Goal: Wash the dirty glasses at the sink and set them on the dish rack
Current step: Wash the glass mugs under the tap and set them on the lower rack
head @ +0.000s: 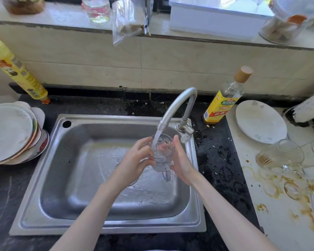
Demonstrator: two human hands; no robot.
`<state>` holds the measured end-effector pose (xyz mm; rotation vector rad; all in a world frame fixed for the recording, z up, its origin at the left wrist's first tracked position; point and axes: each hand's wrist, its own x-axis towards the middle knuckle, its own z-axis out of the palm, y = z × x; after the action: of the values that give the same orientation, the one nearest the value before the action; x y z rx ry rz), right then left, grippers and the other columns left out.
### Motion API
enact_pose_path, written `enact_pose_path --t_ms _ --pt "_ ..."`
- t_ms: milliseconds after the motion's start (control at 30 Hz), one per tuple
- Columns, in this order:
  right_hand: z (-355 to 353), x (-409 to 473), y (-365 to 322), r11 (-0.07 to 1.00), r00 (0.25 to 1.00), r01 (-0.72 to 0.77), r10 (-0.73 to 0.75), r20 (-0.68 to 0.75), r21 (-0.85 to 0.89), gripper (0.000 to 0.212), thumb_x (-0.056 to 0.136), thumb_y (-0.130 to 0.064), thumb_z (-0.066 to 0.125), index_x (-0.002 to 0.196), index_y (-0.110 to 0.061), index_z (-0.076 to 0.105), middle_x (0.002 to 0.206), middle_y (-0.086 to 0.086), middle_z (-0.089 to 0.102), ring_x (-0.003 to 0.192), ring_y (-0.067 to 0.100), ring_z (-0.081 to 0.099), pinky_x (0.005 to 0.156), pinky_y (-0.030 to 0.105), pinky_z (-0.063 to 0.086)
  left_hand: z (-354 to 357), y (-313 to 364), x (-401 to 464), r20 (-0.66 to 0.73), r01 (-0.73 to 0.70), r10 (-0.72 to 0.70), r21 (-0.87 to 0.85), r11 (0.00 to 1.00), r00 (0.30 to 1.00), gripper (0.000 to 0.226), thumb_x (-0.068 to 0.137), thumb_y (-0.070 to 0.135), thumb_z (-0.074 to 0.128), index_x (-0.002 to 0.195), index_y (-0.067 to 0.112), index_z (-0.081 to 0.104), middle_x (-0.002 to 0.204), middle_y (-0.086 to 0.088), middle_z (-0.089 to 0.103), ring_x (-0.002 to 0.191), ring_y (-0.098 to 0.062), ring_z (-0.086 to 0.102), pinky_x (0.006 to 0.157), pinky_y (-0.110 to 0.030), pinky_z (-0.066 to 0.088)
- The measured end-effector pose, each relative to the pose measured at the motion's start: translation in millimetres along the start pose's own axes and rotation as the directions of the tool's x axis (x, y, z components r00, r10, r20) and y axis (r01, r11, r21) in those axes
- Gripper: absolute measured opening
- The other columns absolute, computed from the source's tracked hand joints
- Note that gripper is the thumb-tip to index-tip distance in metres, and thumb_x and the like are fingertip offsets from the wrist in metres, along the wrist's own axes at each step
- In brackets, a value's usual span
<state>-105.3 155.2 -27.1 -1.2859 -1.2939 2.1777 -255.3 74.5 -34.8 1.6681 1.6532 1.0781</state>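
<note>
Glass (pixel 161 154) under running tap (pixel 178 105), over sink (pixel 62 160): my left hand (pixel 136 160) grips side, right hand (pixel 181 160) cups other. Best w/ mouth tilted to stream, turn slowly, firm hold, slippery.

Beige tiled wall (pixel 152 66) runs across twelve o'clock beneath a pale sill (pixel 65 17); black speckled countertop (pixel 217 160) spreads centrally, and daylight falls from one o'clock
</note>
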Motion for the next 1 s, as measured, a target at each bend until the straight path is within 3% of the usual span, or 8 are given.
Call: enact_pose_path --t_ms 133,300,500,600,733,800,900,1000 --pt "1 -12 9 0.990 0.982 0.094 -0.109 -0.154 -0.101 0.044 0.093 -0.054 0.030 0.118 -0.024 0.050 0.123 -0.004 0.056 0.114 0.009 0.052 0.077 0.022 0.047 12 -2 -4 -0.169 -0.012 0.022 0.063 0.998 0.985 0.019 0.079 0.006 0.061 0.077 0.023 0.051 0.136 -0.006 0.040 0.125 -0.018 0.045 0.100 -0.029 0.038" --pt "0 -23 21 0.910 0.968 0.160 -0.221 -0.120 -0.382 0.025 0.096 -0.034 0.045 0.081 -0.022 0.061 0.082 -0.006 0.065 0.085 0.012 0.061 0.088 0.033 0.047 16 -2 -7 -0.283 0.015 0.019 0.116 0.993 0.959 0.038 0.075 -0.008 0.069 0.076 0.025 0.050 0.134 -0.018 0.043 0.125 -0.014 0.042 0.101 -0.015 0.032" --pt "9 -21 20 0.984 0.996 0.074 -0.081 -0.033 -0.160 0.035 0.099 -0.036 0.037 0.076 -0.016 0.055 0.074 -0.003 0.053 0.070 0.008 0.050 0.083 0.030 0.044 19 2 -16 -0.318 0.048 -0.015 0.095 0.994 0.948 0.040 0.074 -0.011 0.067 0.079 0.027 0.054 0.131 -0.003 0.039 0.122 -0.010 0.043 0.094 -0.036 0.046" --pt "13 -22 22 0.985 0.990 0.097 -0.110 -0.086 -0.143 0.038 0.098 -0.038 0.037 0.071 -0.016 0.051 0.068 -0.005 0.046 0.066 0.007 0.045 0.078 0.030 0.045 21 0 -18 -0.317 0.040 0.001 0.124 0.991 0.948 0.038 0.074 -0.006 0.071 0.079 0.027 0.053 0.129 -0.002 0.039 0.120 -0.013 0.045 0.097 -0.024 0.041" --pt "12 -22 22 0.980 0.980 0.118 -0.141 -0.141 -0.160 0.040 0.097 -0.040 0.041 0.067 -0.014 0.046 0.059 -0.008 0.040 0.059 0.007 0.039 0.066 0.025 0.038 24 3 -16 -0.334 0.039 0.015 0.155 0.987 0.942 0.031 0.073 0.003 0.075 0.078 0.025 0.053 0.125 -0.007 0.044 0.111 0.001 0.042 0.095 -0.004 0.030" --pt "9 -19 22 0.979 0.980 0.119 -0.143 -0.140 -0.163 0.039 0.095 -0.042 0.043 0.071 -0.012 0.045 0.059 -0.006 0.037 0.057 0.008 0.036 0.063 0.024 0.034 25 5 -15 -0.318 0.026 0.030 0.171 0.985 0.948 0.029 0.074 0.007 0.075 0.083 0.024 0.055 0.126 -0.013 0.046 0.109 -0.003 0.045 0.094 -0.008 0.035" --pt "2 -15 20 0.983 0.982 0.101 -0.124 -0.145 -0.155 0.038 0.095 -0.043 0.044 0.071 -0.014 0.044 0.058 -0.006 0.034 0.056 0.009 0.032 0.061 0.024 0.030 26 6 -15 -0.281 0.085 -0.023 0.211 0.974 0.959 0.032 0.078 0.011 0.072 0.100 0.025 0.054 0.132 -0.014 0.040 0.112 -0.024 0.051 0.085 -0.036 0.052" --pt "-3 -12 16 0.969 0.982 0.108 -0.139 -0.127 -0.221 0.037 0.098 -0.035 0.041 0.069 -0.012 0.043 0.057 -0.006 0.034 0.055 0.009 0.031 0.058 0.024 0.028 23 7 -19 -0.308 0.120 0.003 0.379 0.917 0.951 0.040 0.073 0.011 0.077 0.107 0.018 0.058 0.131 -0.011 0.039 0.114 -0.030 0.045 0.090 -0.041 0.048"
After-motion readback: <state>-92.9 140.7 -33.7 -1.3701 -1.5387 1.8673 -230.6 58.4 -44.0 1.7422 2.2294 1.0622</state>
